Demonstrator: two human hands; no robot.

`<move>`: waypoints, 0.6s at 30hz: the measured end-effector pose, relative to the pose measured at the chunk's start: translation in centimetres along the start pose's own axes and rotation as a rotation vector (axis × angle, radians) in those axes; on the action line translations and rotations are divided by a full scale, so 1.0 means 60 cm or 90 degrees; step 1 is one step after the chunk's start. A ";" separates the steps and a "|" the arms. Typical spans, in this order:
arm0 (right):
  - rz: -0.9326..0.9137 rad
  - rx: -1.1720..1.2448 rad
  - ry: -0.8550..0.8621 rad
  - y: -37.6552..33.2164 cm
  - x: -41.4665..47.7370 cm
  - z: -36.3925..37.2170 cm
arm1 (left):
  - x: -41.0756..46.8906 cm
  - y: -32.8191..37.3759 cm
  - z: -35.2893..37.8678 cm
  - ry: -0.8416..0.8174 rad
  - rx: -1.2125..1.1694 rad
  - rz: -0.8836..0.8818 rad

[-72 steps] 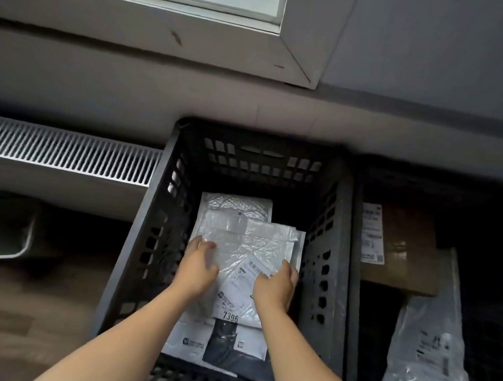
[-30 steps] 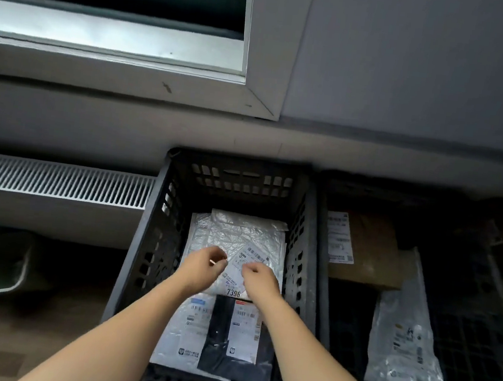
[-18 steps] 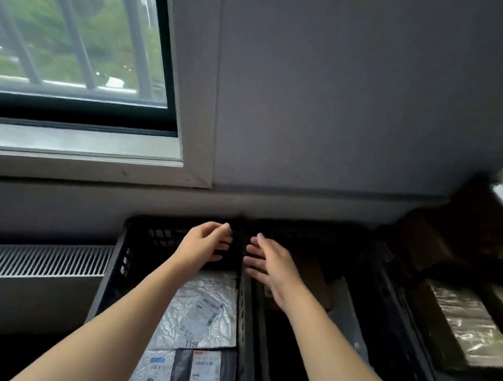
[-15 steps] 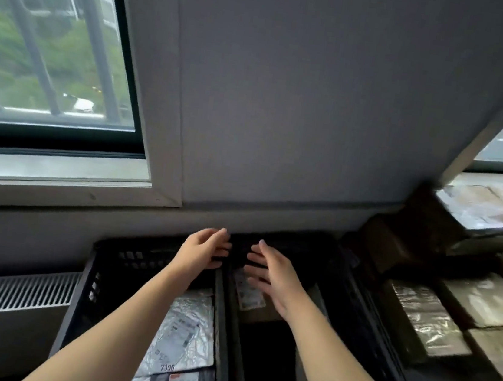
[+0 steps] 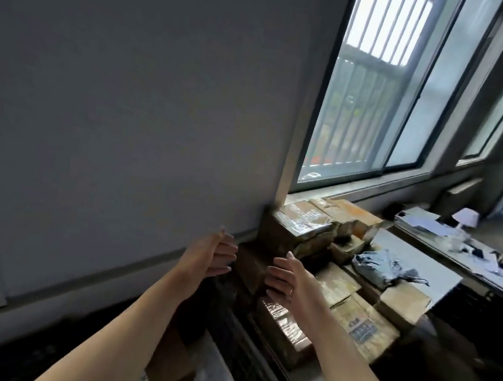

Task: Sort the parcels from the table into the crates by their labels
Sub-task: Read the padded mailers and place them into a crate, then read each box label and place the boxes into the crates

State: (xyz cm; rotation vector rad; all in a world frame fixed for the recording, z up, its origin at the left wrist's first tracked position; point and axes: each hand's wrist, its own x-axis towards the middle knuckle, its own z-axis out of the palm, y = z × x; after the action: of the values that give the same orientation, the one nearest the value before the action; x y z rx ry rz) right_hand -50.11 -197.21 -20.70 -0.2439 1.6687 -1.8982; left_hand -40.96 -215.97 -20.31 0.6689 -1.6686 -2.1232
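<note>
Hands are out of the crate (image 5: 242,357) now. A moment ago both were down inside it, settling a silver bag on the pile. Since then the view has swung right to the table (image 5: 425,262), and only the crate's slatted wall shows at the bottom edge. I judge that one parcel is delivered and the reach for the next has begun.

The left hand (image 5: 210,259) is raised in front of the wall with its palm turned right. Its fingers are loosely curved, and it holds and touches nothing. Just beside it, the right hand (image 5: 288,282) faces it with its fingers nearly straight and a little spread. It too is empty. It hangs in front of the nearest boxes and appears short of them, though blur makes contact hard to rule out. The gap between the palms would suit taking a box from both sides.

The parcels (image 5: 303,225) left to sort lie past the hands. Taped brown boxes are stacked against the window sill and spread over the table. A crumpled grey bag (image 5: 386,267) lies on top of them further right.
</note>
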 end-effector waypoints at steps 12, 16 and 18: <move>-0.089 0.031 0.137 -0.127 0.219 -0.336 | 0.136 -0.050 0.189 0.037 0.020 0.017; -0.078 -0.015 0.074 -0.152 0.343 -0.406 | 0.225 -0.061 0.267 0.099 0.043 0.008; -0.067 -0.026 0.062 -0.158 0.405 -0.432 | 0.266 -0.073 0.317 0.098 0.053 -0.001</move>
State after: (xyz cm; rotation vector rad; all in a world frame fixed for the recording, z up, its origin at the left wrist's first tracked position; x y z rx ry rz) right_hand -85.68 -188.16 -22.62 -0.2629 1.7917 -1.9830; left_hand -64.80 -208.43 -23.23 0.8364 -1.6801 -1.9581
